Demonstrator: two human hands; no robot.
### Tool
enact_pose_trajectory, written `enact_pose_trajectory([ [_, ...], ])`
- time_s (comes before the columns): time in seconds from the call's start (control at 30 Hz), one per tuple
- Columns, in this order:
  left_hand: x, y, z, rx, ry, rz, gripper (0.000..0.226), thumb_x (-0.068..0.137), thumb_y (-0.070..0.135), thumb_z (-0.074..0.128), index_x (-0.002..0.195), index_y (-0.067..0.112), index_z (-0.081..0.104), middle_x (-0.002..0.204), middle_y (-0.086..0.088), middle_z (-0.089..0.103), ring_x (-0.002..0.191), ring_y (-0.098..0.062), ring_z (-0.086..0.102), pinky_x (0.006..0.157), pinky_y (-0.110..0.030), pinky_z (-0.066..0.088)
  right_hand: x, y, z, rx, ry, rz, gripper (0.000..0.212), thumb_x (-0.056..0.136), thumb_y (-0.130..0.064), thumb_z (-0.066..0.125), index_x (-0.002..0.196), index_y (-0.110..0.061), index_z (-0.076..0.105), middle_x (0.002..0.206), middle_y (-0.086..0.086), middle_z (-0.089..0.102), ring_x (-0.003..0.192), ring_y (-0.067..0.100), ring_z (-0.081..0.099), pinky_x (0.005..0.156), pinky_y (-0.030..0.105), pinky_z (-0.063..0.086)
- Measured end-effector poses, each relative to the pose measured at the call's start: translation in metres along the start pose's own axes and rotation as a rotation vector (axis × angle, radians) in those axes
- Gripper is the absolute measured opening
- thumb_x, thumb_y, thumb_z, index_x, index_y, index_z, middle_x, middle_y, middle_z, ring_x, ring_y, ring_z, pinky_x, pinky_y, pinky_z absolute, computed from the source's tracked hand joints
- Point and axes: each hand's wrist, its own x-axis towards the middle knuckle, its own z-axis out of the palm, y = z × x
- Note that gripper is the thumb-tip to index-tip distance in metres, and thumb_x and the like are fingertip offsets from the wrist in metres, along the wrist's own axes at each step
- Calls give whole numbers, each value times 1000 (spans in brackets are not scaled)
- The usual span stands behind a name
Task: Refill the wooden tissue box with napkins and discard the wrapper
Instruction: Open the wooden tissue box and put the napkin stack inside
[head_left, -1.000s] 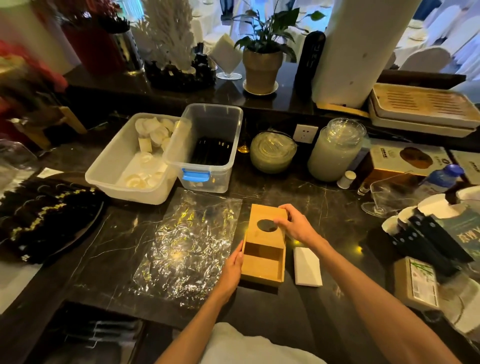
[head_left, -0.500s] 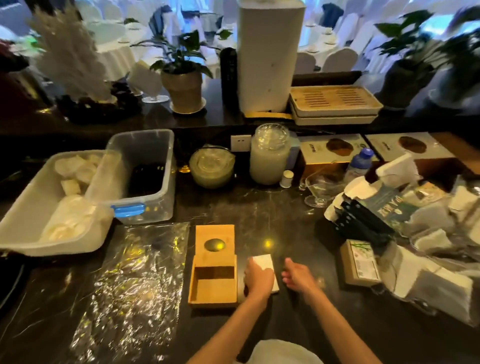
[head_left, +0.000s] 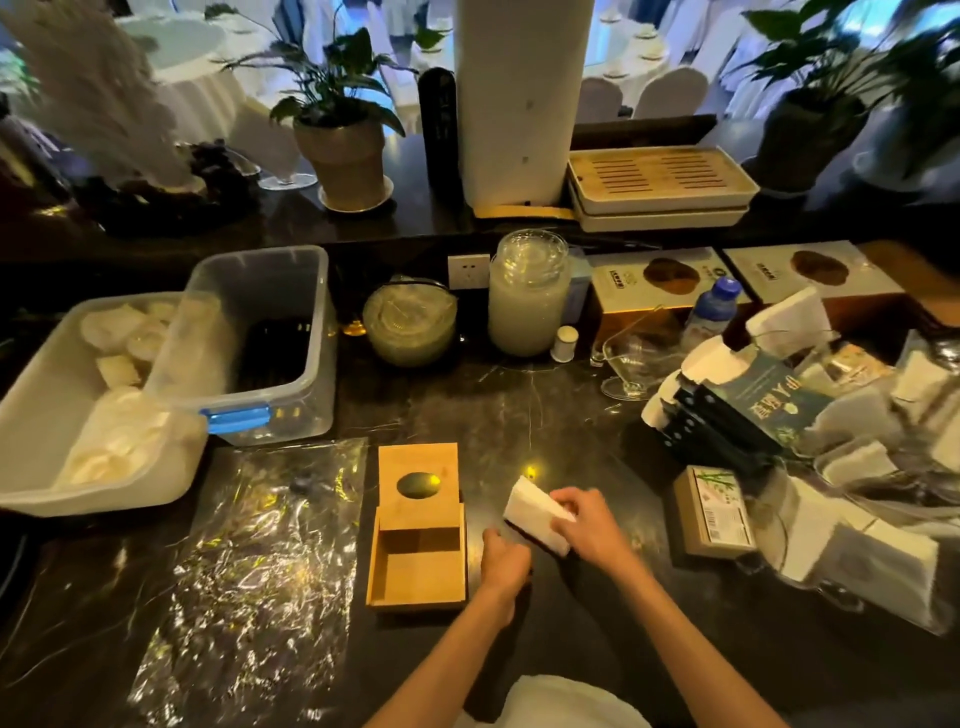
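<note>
The wooden tissue box (head_left: 415, 571) lies on the dark counter. Its lid with an oval hole (head_left: 418, 485) is slid back, and the open compartment shows bare wood. Just right of the box, my right hand (head_left: 592, 525) grips a white stack of napkins (head_left: 530, 506), tilted up off the counter. My left hand (head_left: 504, 561) is curled into a fist between the box and the stack, below the stack's near end; whether it touches the napkins is unclear. The clear crinkled wrapper (head_left: 260, 561) lies flat to the left of the box.
Two plastic bins (head_left: 291, 410) stand at the back left. A glass jar (head_left: 527, 296), a lidded bowl (head_left: 410, 322) and a stemmed glass (head_left: 631, 364) line the back. Napkin packs and boxes (head_left: 717, 512) crowd the right side.
Both hands left the wooden box. My left hand first lay on the napkin stack on the counter; now my right hand holds the stack raised and tilted. The camera swung right.
</note>
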Motion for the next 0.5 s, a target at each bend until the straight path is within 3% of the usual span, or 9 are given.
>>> enact_pose_trajectory([
  [0.1,5,4,0,316,144,269,88,85,3,65,152,21,11,153,-10,25,141,-29,30,113,-42,31,1,8,-25,-167,69,-223,34,84,-10,70,114,-25,67,109,-7,46,98,6,51,90,18,39],
  [0.23,15,5,2,555,-6,518,96,83,4,67,152,30,5,159,-1,7,147,-20,11,119,-39,17,-6,32,-32,-258,83,-345,31,88,-10,66,115,-23,66,114,-7,48,105,6,51,91,15,38],
  [0.33,28,2,3,658,-167,584,91,85,5,65,152,28,8,160,1,9,147,-16,12,118,-31,12,-12,49,-26,-240,83,-325,34,90,-11,63,121,-24,62,119,-3,51,113,10,50,97,20,40],
  [0.5,37,2,6,664,-218,617,69,89,3,57,147,21,24,150,-6,34,139,-19,34,118,-37,28,-15,57,-16,-114,107,-260,53,90,-7,63,138,-23,50,132,2,48,126,16,44,109,31,38],
])
